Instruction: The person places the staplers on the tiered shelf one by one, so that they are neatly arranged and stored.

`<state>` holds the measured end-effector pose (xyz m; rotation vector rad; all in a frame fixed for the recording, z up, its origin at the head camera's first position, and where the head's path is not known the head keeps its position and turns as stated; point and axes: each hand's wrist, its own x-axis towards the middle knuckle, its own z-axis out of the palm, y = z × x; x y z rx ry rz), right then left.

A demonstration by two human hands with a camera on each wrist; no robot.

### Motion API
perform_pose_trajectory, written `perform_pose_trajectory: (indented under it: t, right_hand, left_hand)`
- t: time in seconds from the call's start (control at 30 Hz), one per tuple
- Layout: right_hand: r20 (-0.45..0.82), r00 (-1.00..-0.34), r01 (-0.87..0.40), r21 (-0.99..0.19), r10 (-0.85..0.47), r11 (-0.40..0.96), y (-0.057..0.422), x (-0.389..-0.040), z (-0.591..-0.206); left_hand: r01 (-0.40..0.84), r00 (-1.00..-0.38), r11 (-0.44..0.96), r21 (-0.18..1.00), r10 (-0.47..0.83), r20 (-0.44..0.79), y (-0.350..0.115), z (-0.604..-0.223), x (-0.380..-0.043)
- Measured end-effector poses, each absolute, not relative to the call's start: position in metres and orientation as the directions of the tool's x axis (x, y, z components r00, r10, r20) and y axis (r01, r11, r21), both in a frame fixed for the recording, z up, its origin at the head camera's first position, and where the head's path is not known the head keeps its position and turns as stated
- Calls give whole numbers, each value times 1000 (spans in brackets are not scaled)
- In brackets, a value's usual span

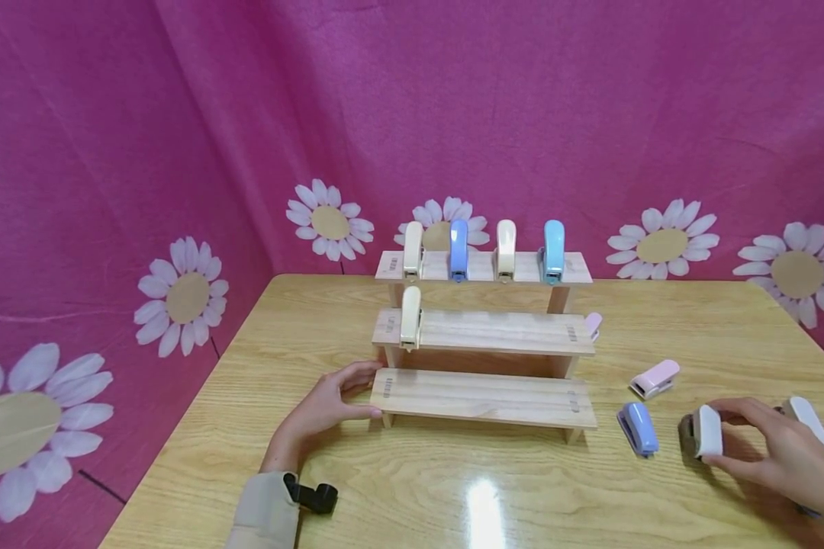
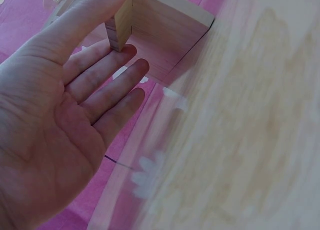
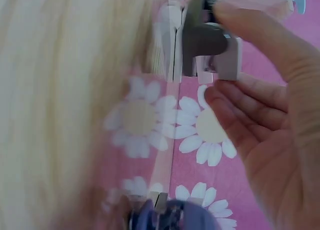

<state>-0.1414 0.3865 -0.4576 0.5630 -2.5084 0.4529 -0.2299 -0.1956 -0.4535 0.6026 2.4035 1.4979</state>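
Observation:
My left hand (image 1: 333, 396) holds the left end of the bottom tier of a wooden three-tier stand (image 1: 484, 396), thumb at the front and fingers toward the back. Seen from the left wrist, its remaining fingers (image 2: 112, 98) extend beside the wooden end piece (image 2: 121, 25). On the right, my right hand (image 1: 772, 450) pinches a small white stapler (image 1: 709, 432) with a grey-brown underside between thumb and fingers. The right wrist view shows this stapler (image 3: 230, 60) side on. A blue stapler (image 1: 638, 428) and a pink stapler (image 1: 655, 378) lie left of that hand.
Along the top tier stand a cream stapler (image 1: 413, 252), a blue one, another cream one and a light-blue stapler (image 1: 553, 252). The middle tier carries a cream stapler (image 1: 410, 318) at its left. Another white stapler (image 1: 806, 419) lies beyond the right hand; a pink one (image 1: 593, 325) shows behind the stand.

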Motion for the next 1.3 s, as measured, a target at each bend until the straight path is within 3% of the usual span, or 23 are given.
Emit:
perform_pose_trajectory:
  t: [0.2, 0.57, 1.1, 1.3]
  right_hand:
    - [582, -780, -438, -245, -230, 865, 370, -146, -446]
    - [591, -768, -461, -240, -248, 855, 335, -161, -416]
    - [682, -598, -700, -188, -421, 689, 255, -201, -374]
    - [625, -648, -686, -231, -435, 690, 225, -213, -366]
  left_hand:
    - [204, -886, 393, 897, 463, -2, -196, -455, -231]
    - [207, -887, 399, 893, 462, -1, -196, -456, -230]
    - [194, -886, 386, 902, 463, -8, -197, -455, -230]
    - [204, -886, 386, 900, 463, 2, -197, -457, -230]
